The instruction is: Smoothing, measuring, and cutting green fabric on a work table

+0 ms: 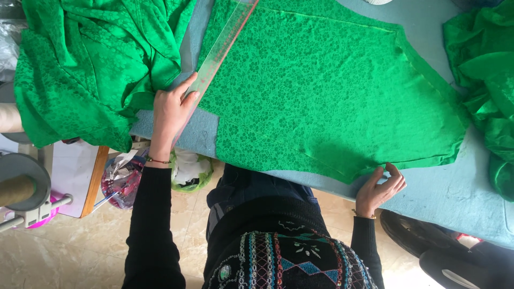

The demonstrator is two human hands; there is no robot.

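Pale blue felt covers the tabletop, seen from above by a head camera looking down past the person's dark patterned sweater. Spread flat across most of it lies a large cut piece of bright green fabric with a small floral weave, its lower edge running near the tabletop's front edge. More of the same green cloth sits bunched in a heap at the far left, and another crumpled pile at the right edge. A long clear ruler with a red edge lies diagonally along the flat piece's left edge, running up out of view.

The left hand reaches forward from a black sleeve, wrist straight, palm down. Its fingers are extended and pressed flat on the ruler's lower end, not curled around anything. A thin bracelet circles that wrist.

The right hand sits at the tabletop's front edge, palm turned up toward the camera. Its fingers are loosely curled, thumb and forefinger pinching the lower edge of the flat green fabric.

Below, a beige tiled floor shows, with a bag of scraps beside the person.
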